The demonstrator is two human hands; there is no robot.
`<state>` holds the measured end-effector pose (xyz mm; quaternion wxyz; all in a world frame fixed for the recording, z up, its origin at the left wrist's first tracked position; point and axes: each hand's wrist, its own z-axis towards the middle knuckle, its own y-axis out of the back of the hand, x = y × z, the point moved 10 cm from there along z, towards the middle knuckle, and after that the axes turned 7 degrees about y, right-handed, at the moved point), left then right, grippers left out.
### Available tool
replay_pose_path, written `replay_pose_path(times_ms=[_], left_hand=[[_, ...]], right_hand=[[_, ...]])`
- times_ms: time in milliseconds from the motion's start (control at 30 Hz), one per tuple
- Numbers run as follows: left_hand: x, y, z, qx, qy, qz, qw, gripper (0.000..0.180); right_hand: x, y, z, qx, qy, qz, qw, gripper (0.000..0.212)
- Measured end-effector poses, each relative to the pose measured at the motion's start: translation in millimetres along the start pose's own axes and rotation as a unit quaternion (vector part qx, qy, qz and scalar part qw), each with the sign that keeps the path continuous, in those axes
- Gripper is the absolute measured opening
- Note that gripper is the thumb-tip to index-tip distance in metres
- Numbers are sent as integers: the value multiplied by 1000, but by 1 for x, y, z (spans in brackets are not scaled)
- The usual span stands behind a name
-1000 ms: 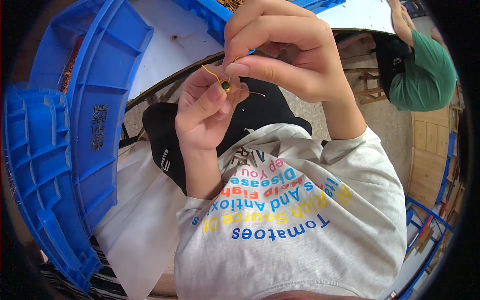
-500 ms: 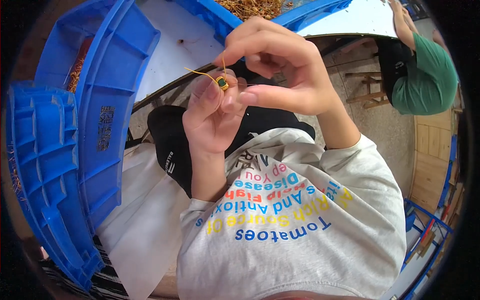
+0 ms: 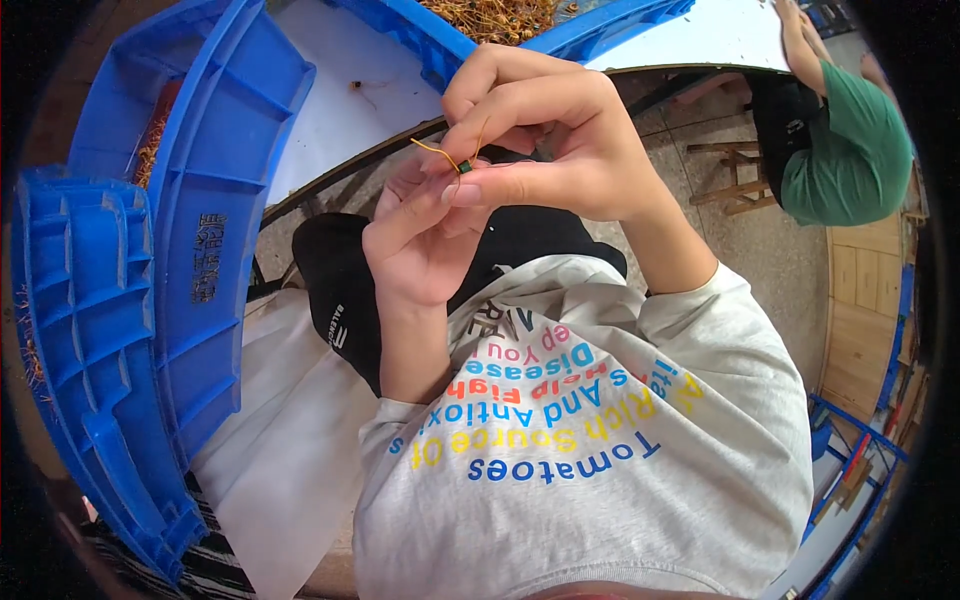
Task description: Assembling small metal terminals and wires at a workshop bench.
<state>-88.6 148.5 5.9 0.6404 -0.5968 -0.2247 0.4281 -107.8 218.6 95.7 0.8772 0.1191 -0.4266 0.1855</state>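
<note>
A small dark green ring-shaped coil (image 3: pixel 464 167) wound with yellow wire is pinched between my two hands, over my lap. Its loose yellow wire ends stick up and to the left. My left hand (image 3: pixel 420 235) is closed, with thumb and fingertips against the coil from the left. The thumb and fingers of my right hand (image 3: pixel 560 135) close on it from the right, covering much of it. Which fingers hold the coil and which hold wire I cannot tell exactly.
A blue crate (image 3: pixel 215 230) and another blue crate (image 3: pixel 95 330) stand at the left. Beyond my hands, a blue bin (image 3: pixel 430 40) holds many wired pieces on a white table (image 3: pixel 330 110). One small coil (image 3: pixel 357 86) lies there. A person in green (image 3: pixel 850 150) sits at the right beside a wooden stool (image 3: pixel 735 185).
My right hand has moved left and down, its thumb and fingers now closed onto the coil. The coil has shifted slightly right and turned, more of it now covered.
</note>
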Motion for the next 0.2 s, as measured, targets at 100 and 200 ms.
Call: replay_pose_path(times_ms=[100,200], left_hand=[[0,3,-1,-7,-5,22,1000,25],[0,12,-2,-30,-11,74,997,33]], right_hand=[[0,1,-1,-2,-2,-1,1000,19],[0,4,-1,-1,-5,-16,1000,19]])
